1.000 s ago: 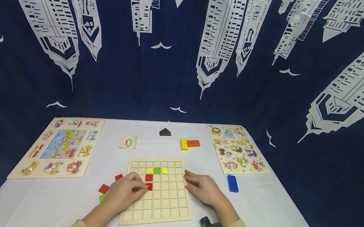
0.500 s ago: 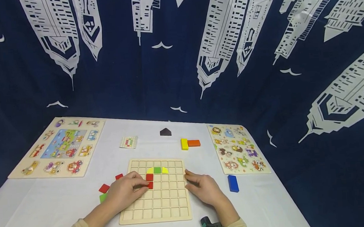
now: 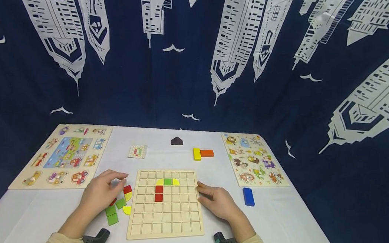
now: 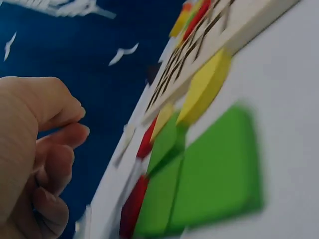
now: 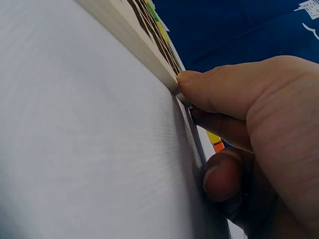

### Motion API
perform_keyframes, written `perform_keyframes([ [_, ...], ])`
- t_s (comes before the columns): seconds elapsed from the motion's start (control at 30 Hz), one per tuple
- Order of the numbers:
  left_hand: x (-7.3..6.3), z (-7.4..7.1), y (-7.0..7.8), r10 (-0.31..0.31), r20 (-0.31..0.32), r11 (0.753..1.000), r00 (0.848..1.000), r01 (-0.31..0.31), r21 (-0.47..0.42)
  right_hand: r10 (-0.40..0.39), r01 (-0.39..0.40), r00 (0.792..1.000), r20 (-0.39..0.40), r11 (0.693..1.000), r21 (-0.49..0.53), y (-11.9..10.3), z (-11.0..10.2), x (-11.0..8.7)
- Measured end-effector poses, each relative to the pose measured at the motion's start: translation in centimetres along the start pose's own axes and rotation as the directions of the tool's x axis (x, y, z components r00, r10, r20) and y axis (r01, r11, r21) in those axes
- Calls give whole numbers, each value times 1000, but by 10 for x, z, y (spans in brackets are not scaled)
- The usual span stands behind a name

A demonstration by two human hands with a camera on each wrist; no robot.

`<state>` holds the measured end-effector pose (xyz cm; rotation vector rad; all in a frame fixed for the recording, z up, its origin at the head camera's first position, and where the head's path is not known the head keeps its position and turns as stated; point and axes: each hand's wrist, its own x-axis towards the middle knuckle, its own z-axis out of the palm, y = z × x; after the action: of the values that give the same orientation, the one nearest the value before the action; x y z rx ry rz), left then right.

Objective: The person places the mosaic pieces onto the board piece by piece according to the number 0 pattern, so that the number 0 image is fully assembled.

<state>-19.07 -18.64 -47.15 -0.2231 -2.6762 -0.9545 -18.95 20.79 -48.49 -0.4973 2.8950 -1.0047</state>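
Note:
A wooden grid board (image 3: 181, 226) lies in front of the person. In its upper cells sit a green square (image 3: 167, 182) between two yellow quarter-round pieces, plus two red squares (image 3: 158, 198) stacked in one column. My left hand (image 3: 100, 190) hovers left of the board, fingers loosely bent, thumb and forefinger slightly apart, holding nothing visible. Below it are loose pieces: several green squares (image 4: 219, 169), yellow quarter-rounds (image 4: 205, 87) and red squares (image 3: 127, 189), some partly hidden by the hand. With thumb and forefinger, my right hand (image 3: 218, 201) touches the board's right edge (image 5: 144, 55).
A small pattern card (image 3: 137, 151) and a dark five-sided piece (image 3: 176, 141) lie beyond the board. Yellow (image 3: 197, 154) and orange (image 3: 207, 153) blocks touch each other. A blue block (image 3: 248, 196) lies at right. Picture puzzles flank both sides, a vehicle one (image 3: 96, 151) and an animal one (image 3: 231, 149).
My left hand has let go of the lower red square, leaving it in its cell, and has moved left over the loose pieces. The right hand stays at the board's edge.

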Motion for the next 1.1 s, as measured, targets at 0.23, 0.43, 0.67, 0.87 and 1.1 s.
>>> perform_keyframes([
  [0.23, 9, -5, -27, -61, 139, 998, 988, 58, 25, -2, 2, 1000, -2, 1000, 1, 1, 1, -1],
  [0.43, 9, -1, -29, -61, 251, 998, 966, 56, 24, 15, -15, 1000, 1, 1000, 8, 3, 2, 0],
  [0.67, 8, 2, -26, -37, 250, 998, 968, 26, 49, 5, -5, 1000, 8, 1000, 15, 4, 4, 0],
  [0.87, 7, 5, -25, -24, 217, 997, 976, 8, 74, -1, 1, 1000, 8, 1000, 15, 5, 4, 0],
  [1.1, 7, 6, -25, -11, 209, 998, 978, -2, 63, -4, 4, 1000, 14, 1000, 21, 3, 2, 1],
])
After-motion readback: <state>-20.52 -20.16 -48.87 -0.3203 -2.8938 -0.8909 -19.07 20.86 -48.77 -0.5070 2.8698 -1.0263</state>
